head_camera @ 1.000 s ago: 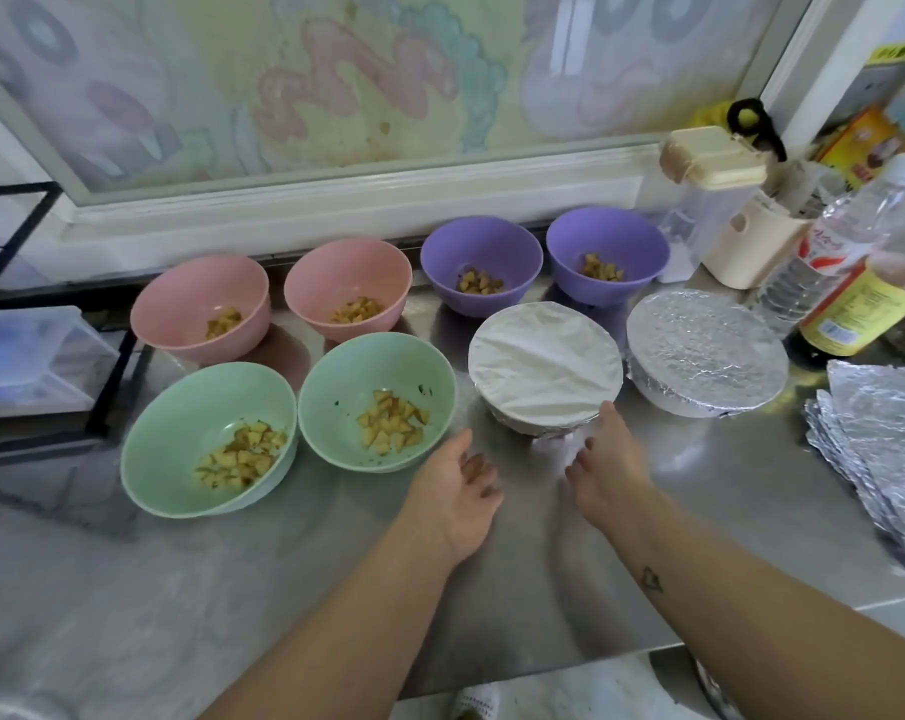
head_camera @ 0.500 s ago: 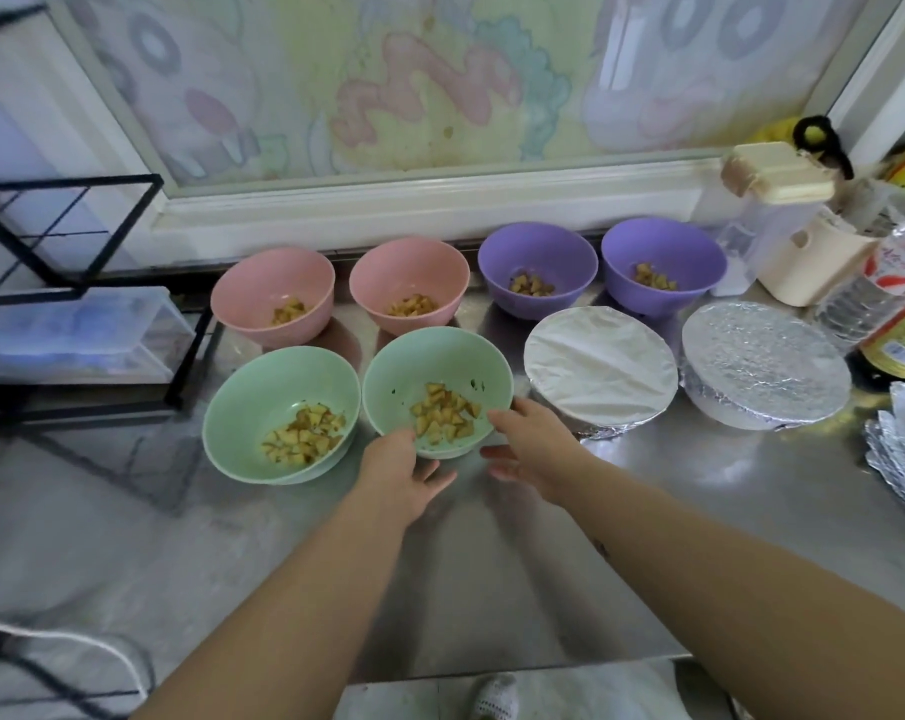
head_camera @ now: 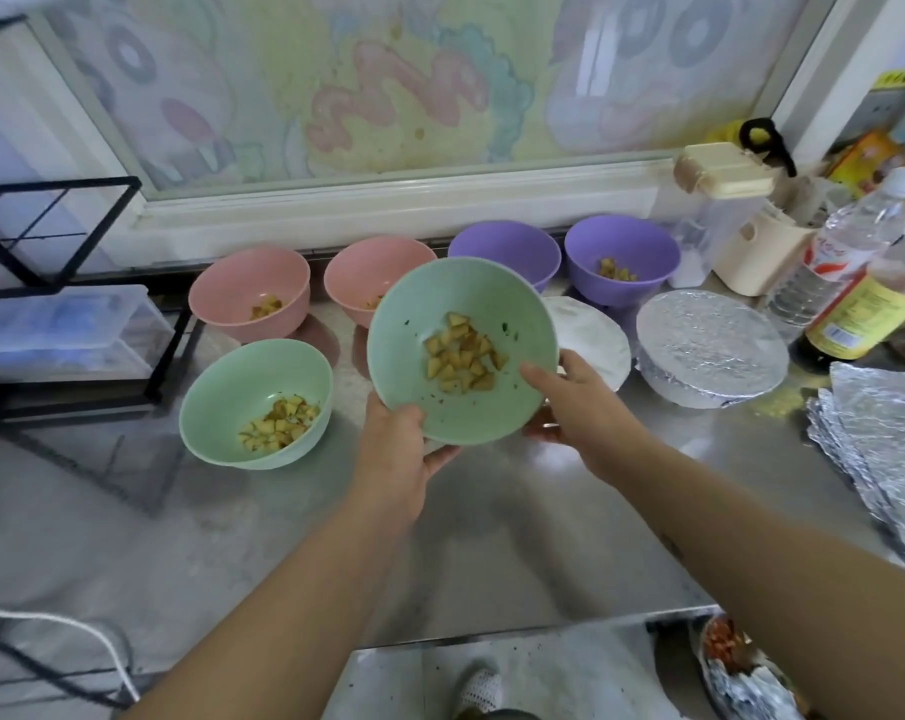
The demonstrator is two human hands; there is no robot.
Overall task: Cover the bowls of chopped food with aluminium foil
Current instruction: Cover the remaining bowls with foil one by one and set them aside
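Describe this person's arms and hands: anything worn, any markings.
Left grip and right grip are bare hands: no gloves, and no rings, watch or bands that I can make out. The left forearm and right forearm are uncovered as far as the frame shows, with no sleeves in view. The right forearm bears a small dark mark, too small to read.

Green bowl [head_camera: 460, 350] of chopped food in mid-air, tilted; foil-covered bowl [head_camera: 710, 350] upright to its right; foil sheets [head_camera: 881, 449] stacked farther right.
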